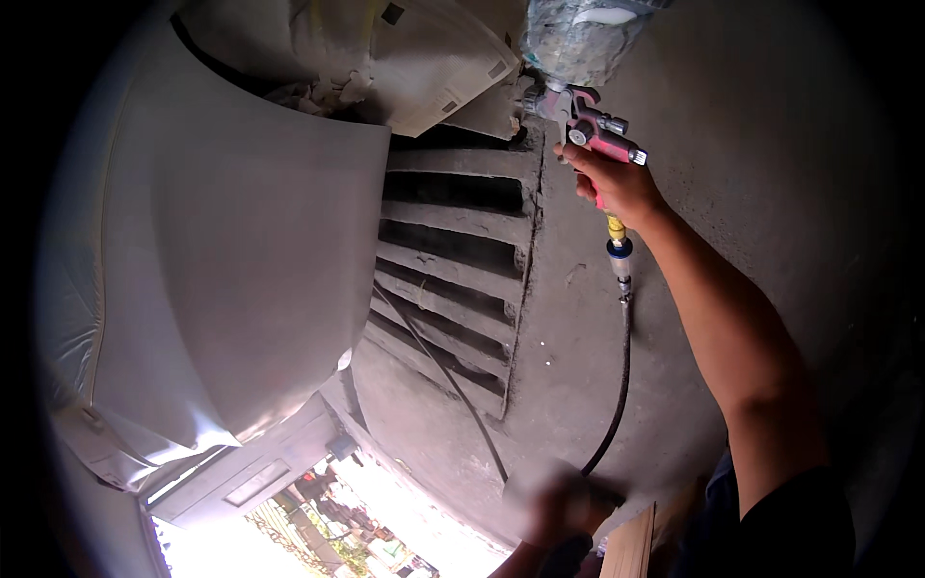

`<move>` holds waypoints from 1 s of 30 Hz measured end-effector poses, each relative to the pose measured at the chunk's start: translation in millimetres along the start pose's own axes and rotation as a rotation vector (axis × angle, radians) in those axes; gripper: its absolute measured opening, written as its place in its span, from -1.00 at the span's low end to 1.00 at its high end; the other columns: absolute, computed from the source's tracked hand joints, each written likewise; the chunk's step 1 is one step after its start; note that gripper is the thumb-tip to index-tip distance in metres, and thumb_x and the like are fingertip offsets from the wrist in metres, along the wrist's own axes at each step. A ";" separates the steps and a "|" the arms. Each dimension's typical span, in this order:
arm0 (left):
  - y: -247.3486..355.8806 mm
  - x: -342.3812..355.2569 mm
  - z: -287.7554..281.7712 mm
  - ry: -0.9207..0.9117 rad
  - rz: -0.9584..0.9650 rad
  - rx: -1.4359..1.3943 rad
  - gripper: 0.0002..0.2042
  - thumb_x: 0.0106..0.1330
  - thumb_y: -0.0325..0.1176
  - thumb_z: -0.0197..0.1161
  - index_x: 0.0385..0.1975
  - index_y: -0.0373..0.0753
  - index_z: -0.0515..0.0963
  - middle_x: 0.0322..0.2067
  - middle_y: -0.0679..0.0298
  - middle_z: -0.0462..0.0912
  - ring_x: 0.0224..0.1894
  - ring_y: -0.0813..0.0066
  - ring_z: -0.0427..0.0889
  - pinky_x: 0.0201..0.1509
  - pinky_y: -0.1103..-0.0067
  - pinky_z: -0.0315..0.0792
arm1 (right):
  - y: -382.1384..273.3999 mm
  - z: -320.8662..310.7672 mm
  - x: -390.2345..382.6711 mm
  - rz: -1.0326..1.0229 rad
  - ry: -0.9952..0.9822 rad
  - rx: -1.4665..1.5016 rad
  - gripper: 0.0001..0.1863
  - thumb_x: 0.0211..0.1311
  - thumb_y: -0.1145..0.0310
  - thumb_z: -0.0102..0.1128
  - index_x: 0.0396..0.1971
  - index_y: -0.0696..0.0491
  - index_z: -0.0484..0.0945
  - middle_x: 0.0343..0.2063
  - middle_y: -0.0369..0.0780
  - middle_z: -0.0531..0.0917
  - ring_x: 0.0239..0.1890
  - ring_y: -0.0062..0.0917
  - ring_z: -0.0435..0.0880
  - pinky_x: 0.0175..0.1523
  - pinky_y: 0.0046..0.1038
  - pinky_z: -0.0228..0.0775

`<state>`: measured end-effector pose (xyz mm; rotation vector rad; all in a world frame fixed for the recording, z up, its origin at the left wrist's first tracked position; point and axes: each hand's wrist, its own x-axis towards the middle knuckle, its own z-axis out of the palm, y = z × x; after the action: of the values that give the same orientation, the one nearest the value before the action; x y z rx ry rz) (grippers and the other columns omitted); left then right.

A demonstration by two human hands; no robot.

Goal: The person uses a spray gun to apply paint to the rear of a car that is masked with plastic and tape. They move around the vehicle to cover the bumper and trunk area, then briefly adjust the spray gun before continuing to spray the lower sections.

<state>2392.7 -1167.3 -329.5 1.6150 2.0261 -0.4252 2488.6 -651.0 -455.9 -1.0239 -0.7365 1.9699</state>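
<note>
My right hand (617,183) is closed around the grip of a pink-and-silver spray gun (599,137), held out at the upper right. A cloudy, paint-smeared clear cup or plastic cover (583,43) shows at the gun's far end. Below the grip, a yellow-and-blue fitting (617,231) joins it to a black air hose (624,385). The hose curves down to my left hand (559,511) near the lower edge and emerges from its other side. That hand seems wrapped round the hose, though a blurred patch hides most of its fingers.
At left stands a large smooth grey vehicle panel (270,231). Masking paper (434,58) covers the part beyond it. A slatted floor grate (453,226) is set in the grey concrete floor (568,318). Wooden board (628,549) lies at the bottom. Bright daylight enters at lower left.
</note>
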 end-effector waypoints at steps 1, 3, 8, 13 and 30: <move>7.7 8.6 -11.4 0.018 -0.050 -0.075 -0.90 0.16 -0.35 0.08 -0.48 -0.15 0.53 -0.59 0.26 0.52 -0.51 0.36 0.51 -0.47 0.36 0.33 | 5.0 1.3 2.9 0.000 -0.018 0.030 -0.76 0.17 0.21 0.20 -0.37 0.10 0.55 -0.64 -0.40 0.45 -0.69 -0.74 0.37 -0.58 -0.66 0.20; 40.4 49.3 -65.9 -0.142 -0.129 0.101 -0.88 0.17 -0.31 0.09 -0.51 -0.14 0.54 -0.58 0.25 0.53 -0.52 0.34 0.51 -0.47 0.36 0.34 | 18.4 5.2 6.5 0.010 -0.021 0.108 -0.75 0.14 0.21 0.22 -0.58 0.04 0.45 -0.75 -0.40 0.42 -0.73 -0.74 0.38 -0.65 -0.64 0.16; 31.3 23.9 -69.6 -0.507 -0.391 0.070 -0.74 0.21 -0.16 0.06 -0.54 -0.20 0.55 -0.55 0.15 0.56 -0.43 0.15 0.60 -0.35 0.28 0.43 | 39.8 45.7 -25.2 0.164 -0.207 0.062 -0.78 0.11 0.23 0.26 -0.47 0.06 0.48 -0.69 -0.40 0.46 -0.71 -0.73 0.40 -0.61 -0.65 0.28; 65.5 48.5 -124.4 -0.566 -0.495 -0.090 -0.64 0.21 -0.03 0.08 -0.57 -0.22 0.55 -0.51 0.05 0.60 -0.35 0.04 0.60 -0.23 0.24 0.44 | 69.3 71.9 -67.7 0.381 -0.504 0.065 -0.71 0.02 0.19 0.32 -0.29 0.00 0.52 -0.62 -0.38 0.52 -0.63 -0.70 0.45 -0.51 -0.57 0.39; 105.5 54.3 -150.0 -0.588 -0.348 -0.200 -0.80 -0.03 -0.19 0.25 -0.45 -0.13 0.61 -0.36 0.12 0.62 -0.25 0.10 0.61 -0.15 0.29 0.44 | -217.7 9.7 -56.6 -0.022 -0.030 -0.286 -0.70 0.15 0.23 0.25 -0.26 0.10 0.45 -0.63 -0.42 0.41 -0.66 -0.79 0.36 -0.59 -0.68 0.23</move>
<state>2456.8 -1017.2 -229.9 0.8773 1.8074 -0.7017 2582.3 -585.1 -262.0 -1.1484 -1.0642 1.9000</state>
